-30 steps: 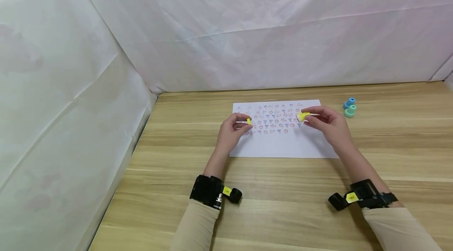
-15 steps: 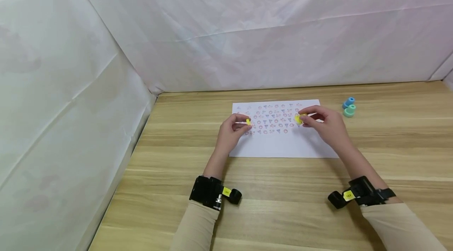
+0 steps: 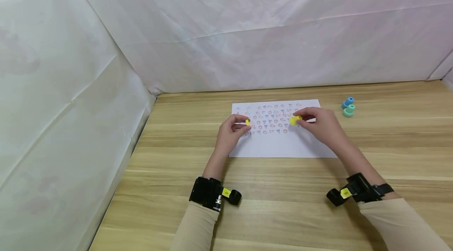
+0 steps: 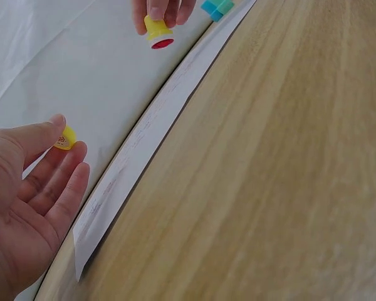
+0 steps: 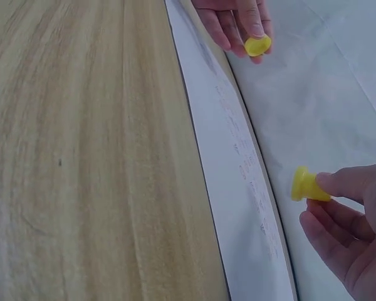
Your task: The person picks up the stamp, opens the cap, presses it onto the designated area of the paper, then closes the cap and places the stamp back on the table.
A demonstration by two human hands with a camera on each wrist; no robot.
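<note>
Just a small yellow stamp [image 3: 295,119] with red face.

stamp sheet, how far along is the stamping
Done: the upper half of the paper sheet carries rows of small red and blue marks. In hand: the right hand holds a yellow stamp, and the left hand pinches its yellow cap. Left: the lower half is blank.
</note>
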